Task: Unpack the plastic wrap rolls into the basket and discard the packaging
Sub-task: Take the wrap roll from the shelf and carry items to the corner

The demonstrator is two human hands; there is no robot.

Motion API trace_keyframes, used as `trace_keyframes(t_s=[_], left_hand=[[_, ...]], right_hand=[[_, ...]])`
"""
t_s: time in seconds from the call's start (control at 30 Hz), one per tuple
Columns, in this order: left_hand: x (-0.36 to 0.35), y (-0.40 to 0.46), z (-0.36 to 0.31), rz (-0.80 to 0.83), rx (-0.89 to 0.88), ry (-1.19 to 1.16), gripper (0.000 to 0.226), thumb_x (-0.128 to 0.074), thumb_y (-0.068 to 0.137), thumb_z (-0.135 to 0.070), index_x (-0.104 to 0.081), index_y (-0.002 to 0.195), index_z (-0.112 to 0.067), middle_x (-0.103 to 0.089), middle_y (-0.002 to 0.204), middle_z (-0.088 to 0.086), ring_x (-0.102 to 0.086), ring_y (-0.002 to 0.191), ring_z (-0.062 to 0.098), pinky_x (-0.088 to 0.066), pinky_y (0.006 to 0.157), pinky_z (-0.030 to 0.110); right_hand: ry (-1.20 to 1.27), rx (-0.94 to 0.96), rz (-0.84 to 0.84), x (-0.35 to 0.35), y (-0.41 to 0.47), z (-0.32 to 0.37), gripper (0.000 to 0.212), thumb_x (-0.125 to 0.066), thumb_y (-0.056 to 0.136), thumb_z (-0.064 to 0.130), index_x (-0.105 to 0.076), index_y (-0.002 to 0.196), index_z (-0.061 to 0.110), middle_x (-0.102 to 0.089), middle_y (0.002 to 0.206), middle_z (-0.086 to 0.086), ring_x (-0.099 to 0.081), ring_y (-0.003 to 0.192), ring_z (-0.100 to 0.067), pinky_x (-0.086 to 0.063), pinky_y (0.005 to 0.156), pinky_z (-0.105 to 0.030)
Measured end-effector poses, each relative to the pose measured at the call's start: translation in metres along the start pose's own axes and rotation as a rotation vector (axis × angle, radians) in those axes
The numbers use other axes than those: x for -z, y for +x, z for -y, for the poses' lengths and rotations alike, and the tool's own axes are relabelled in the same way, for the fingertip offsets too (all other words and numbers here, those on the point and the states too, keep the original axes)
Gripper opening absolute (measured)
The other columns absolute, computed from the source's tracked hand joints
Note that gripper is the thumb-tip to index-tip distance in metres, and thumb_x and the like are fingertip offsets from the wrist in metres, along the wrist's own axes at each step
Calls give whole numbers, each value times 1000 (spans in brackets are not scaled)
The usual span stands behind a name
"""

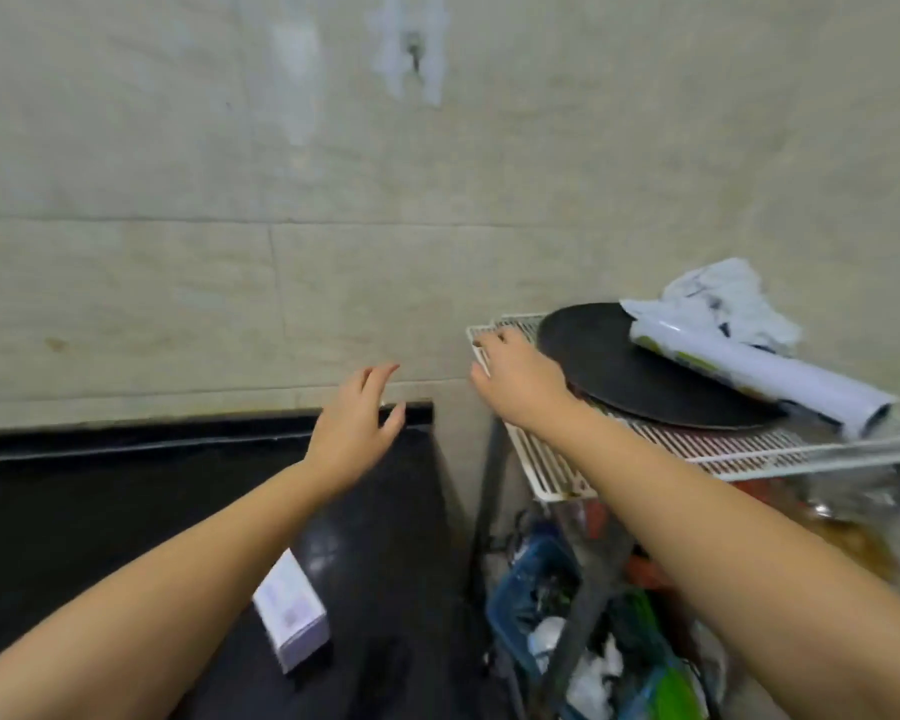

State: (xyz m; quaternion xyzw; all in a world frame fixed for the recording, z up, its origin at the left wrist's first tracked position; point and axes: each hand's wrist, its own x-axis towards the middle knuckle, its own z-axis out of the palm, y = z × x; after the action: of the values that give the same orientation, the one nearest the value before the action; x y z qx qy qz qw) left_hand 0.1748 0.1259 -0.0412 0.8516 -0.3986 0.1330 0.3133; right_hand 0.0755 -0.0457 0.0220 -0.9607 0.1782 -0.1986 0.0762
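A white wire basket (pixel 541 459) stands at the right, holding a round black pan (pixel 619 376). A white plastic wrap roll (pixel 749 371) lies across the pan, with crumpled white packaging (pixel 728 298) behind it. My right hand (pixel 515 376) rests at the basket's near-left corner, fingers curled over the rim; whether it grips the wire is unclear. My left hand (pixel 357 428) hovers open above the black counter (pixel 100 501), fingers spread, holding nothing. A white carton (pixel 292 615) lies on the counter near my left forearm.
A beige tiled wall fills the upper view. Below the basket, a blue bin (pixel 531 605) holds white and green rubbish. A dark metal leg (pixel 588 600) runs beneath the basket. A narrow gap separates the counter's right end from the basket.
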Motion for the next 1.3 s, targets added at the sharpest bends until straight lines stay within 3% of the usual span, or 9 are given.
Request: trace_keyframes(t_s=[0.17,0.33,0.47,0.57,0.77,0.9,1.03,1.2,1.3], left_hand=[[-64,67,-140,30,-288,-109,40,-52,91,-22,-48,130,-11,-55,123,12,-53,112,27,-44,93,40],[-123,101,-225,254,-294,80,29,-43,93,-28,-60,114,-17,-60,111,7,-56,102,26,-48,86,44],[-161,109,-249,432,-167,107,31,-40,95,-32,-61,109,-15,-55,109,10,-53,102,28,-46,85,43],[-178,108,-248,424,-125,150,32,-40,94,-35,-58,115,-18,-52,114,9,-48,109,28,-42,90,45],[-187,108,-241,366,-110,121,28,-40,93,-33,-58,113,-22,-52,116,6,-47,111,26,-39,91,43],[-189,109,-238,353,-116,112,28,-40,93,-33,-58,112,-24,-53,116,5,-47,109,23,-39,90,42],[-190,109,-237,354,-127,109,28,-39,94,-33,-58,113,-24,-52,116,4,-47,108,22,-38,91,41],[-170,108,-237,471,-160,76,28,-43,94,-31,-59,114,-21,-53,114,6,-50,107,23,-45,91,41],[-136,102,-218,404,-170,61,25,-46,92,-27,-62,109,-18,-56,110,8,-53,103,23,-47,90,41]], right_hand=[[-163,-169,-11,66,3,-125,37,-42,93,23,-51,127,11,-48,130,-15,-51,112,-35,-46,82,-41],[-388,-224,105,65,-15,-207,51,-52,90,33,-37,137,20,-40,138,-13,-40,124,-32,-39,94,-45],[-521,-223,194,56,-19,-251,59,-57,87,40,-31,137,23,-36,140,-10,-36,127,-30,-33,101,-50],[-559,-251,225,60,-11,-277,71,-60,84,43,-24,141,24,-34,141,-12,-34,130,-33,-31,104,-55],[-274,-423,319,82,15,-330,86,-65,77,52,-23,143,17,-40,143,-15,-43,128,-35,-37,105,-49],[19,-475,357,85,25,-347,72,-71,77,44,-41,131,6,-58,127,-15,-58,109,-31,-40,80,-27],[-21,-489,321,87,26,-349,63,-70,74,51,-54,114,5,-60,96,-10,-53,80,-24,-38,69,-28],[70,-420,156,105,33,-310,49,-69,73,53,-54,96,12,-60,87,-9,-54,66,-21,-39,64,-29],[117,-299,94,120,46,-257,42,-68,74,52,-56,93,16,-59,84,-6,-53,66,-22,-37,61,-28]])
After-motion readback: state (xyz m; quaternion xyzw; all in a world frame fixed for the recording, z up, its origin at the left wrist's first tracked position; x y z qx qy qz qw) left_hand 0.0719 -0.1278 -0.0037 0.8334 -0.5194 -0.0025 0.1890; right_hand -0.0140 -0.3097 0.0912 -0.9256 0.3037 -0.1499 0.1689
